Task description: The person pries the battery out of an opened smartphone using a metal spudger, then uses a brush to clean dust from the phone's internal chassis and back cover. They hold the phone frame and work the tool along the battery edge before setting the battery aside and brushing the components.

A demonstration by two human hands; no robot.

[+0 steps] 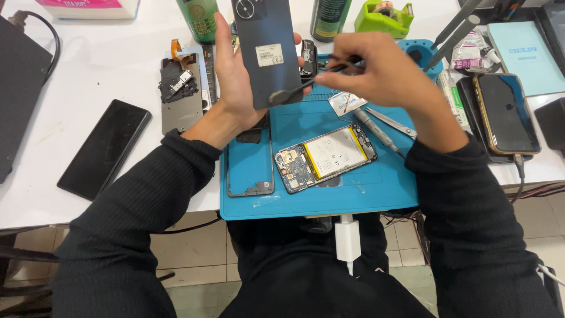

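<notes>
left hand (235, 76) holds back cover (266, 50), right hand (376, 70) tweezers (306, 85).

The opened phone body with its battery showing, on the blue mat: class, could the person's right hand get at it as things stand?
Probably yes. The opened phone body lies uncovered on the blue mat, just below the right hand; but that hand is busy holding a thin black tool.

opened phone (325, 159) on mat (388, 188) | frame (250, 171) left | scissors (393, 122) behind

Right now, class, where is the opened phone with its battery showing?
In the head view, the opened phone lies on the blue mat, centre, between the empty phone frame on its left and a screwdriver on its right.
</notes>
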